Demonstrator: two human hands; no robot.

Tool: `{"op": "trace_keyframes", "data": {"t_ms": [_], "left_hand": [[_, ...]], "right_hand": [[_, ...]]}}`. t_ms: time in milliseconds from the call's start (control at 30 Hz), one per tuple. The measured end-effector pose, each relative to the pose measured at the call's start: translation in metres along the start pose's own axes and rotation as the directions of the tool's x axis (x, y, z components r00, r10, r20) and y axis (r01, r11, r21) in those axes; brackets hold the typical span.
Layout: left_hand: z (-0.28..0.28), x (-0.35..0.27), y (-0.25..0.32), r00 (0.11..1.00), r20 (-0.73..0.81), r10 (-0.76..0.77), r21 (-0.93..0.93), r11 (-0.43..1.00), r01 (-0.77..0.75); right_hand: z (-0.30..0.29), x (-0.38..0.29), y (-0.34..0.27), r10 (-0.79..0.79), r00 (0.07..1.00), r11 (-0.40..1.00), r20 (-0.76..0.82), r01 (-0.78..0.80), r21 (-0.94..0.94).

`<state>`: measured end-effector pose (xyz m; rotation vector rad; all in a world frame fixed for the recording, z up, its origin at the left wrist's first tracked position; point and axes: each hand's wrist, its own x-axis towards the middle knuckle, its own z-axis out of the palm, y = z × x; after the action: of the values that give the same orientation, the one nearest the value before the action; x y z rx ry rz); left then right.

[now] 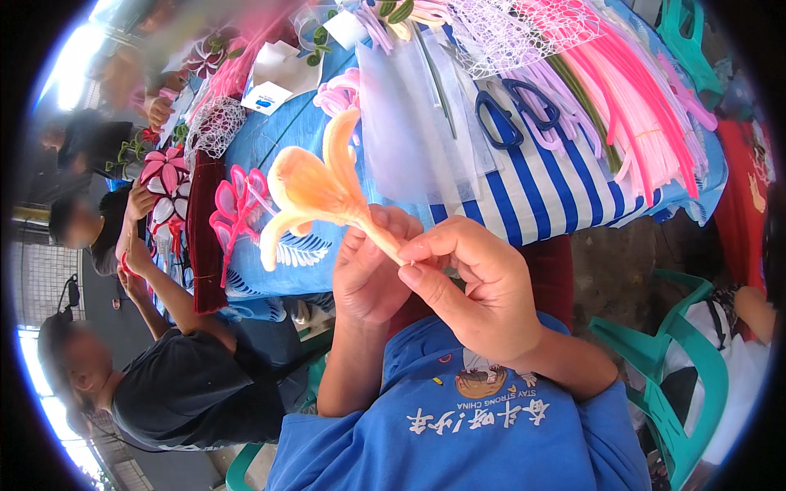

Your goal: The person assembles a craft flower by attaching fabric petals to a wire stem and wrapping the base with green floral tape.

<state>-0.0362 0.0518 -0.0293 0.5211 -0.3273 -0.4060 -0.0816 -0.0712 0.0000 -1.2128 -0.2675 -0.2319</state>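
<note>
An orange flower of fuzzy pipe cleaners (313, 184) is held up over the table's near edge, its petals pointing to the upper left. Around its stem, just below the petals, the fingers of my left hand (376, 267) are closed. My right hand (476, 282) pinches the stem's lower tip between thumb and forefinger. Beyond my hands lie blue-handled scissors (498, 121) on a blue-and-white striped cloth (534, 196). Left of them is a sheet of translucent wrapping (399, 135). A pink pipe-cleaner flower (238, 205) rests left of the orange one.
Bundles of pink pipe cleaners (632, 110) and white netting (522, 37) cover the table's right part. A dark red bundle (207, 233) lies at the left. Beside the table's left end sits a person in a dark shirt (190, 386). A green plastic chair (694, 350) stands at the right.
</note>
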Motion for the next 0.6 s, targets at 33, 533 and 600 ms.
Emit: {"op": "trace_keyframes", "data": {"t_ms": [33, 533, 600], "left_hand": [[0.0002, 0.0007, -0.0003, 1.0, 0.007, -0.003, 0.01, 1.0, 0.003], [0.0066, -0.0014, 0.0003, 0.998, -0.061, -0.025, 0.109, 0.994, 0.031], [0.0032, -0.0017, 0.0004, 0.998, -0.067, 0.001, 0.159, 0.987, 0.009]], "right_hand": [[-0.0015, 0.0002, -0.001, -0.017, 1.0, 0.999, 0.008, 0.017, -0.031], [-0.0066, 0.0073, -0.0023, 0.112, 0.991, 0.954, -0.067, -0.088, 0.287], [-0.0042, 0.0055, 0.0007, -0.021, 0.994, 0.998, -0.107, 0.027, 0.06]]}}
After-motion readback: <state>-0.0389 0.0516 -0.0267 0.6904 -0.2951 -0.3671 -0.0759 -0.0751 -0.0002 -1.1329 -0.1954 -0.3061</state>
